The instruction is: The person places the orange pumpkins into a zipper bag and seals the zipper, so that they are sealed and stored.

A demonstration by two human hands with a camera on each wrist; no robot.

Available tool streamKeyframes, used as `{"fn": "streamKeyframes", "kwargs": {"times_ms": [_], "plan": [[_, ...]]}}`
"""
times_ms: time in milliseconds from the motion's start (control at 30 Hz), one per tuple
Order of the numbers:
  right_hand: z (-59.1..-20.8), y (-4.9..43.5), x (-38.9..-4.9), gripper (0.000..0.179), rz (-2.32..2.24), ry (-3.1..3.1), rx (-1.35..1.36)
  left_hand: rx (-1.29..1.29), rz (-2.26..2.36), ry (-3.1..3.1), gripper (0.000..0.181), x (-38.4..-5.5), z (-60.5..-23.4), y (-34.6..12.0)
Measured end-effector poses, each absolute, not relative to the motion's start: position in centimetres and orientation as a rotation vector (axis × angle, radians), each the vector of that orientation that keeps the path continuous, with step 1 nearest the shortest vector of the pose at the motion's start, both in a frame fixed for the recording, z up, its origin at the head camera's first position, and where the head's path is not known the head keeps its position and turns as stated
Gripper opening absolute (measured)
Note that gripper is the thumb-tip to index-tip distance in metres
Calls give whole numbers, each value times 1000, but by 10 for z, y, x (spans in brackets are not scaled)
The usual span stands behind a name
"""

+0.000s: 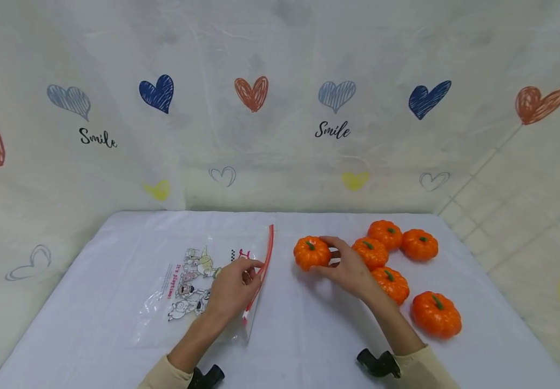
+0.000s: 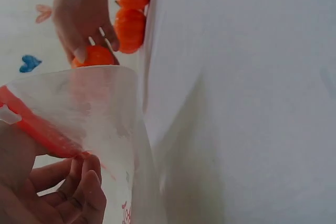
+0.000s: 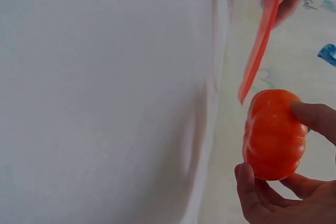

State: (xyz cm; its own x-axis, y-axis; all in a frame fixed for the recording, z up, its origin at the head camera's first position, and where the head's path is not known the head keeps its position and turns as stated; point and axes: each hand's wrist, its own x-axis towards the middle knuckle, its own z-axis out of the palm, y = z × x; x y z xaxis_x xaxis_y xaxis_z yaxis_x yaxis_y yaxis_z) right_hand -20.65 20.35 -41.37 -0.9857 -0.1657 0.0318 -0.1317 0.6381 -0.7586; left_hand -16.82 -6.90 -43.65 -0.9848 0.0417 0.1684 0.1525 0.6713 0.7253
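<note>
My left hand pinches the red zip edge of a clear plastic bag printed with cartoon animals. In the left wrist view the bag's mouth edge stands raised from the table. Between thumb and fingers, my right hand grips a small orange pumpkin with a green stem. The right wrist view has this pumpkin held at its sides, close to the lower end of the red strip. It is just right of the bag's opening in the head view.
Several more orange pumpkins stand right of the right hand: one pumpkin at the back, another beside it, and one nearer the front. A white cloth covers the table. Behind it hangs a backdrop with printed hearts.
</note>
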Motion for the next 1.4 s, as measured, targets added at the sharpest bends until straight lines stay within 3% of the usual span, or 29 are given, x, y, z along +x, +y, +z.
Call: {"fn": "streamKeyframes", "kwargs": {"times_ms": [433, 700, 1400], "plan": [[-414, 181, -217, 77, -1543, 2580, -175, -139, -1164, -2700, 23, -167, -438, -69], [-420, 160, -221, 69, -1610, 2477, -188, -163, -1153, -2676, 23, -164, -439, -68], [-427, 151, -224, 64, -1460, 2587, -205, -201, -1109, -2514, 17, -168, -440, -71]]}}
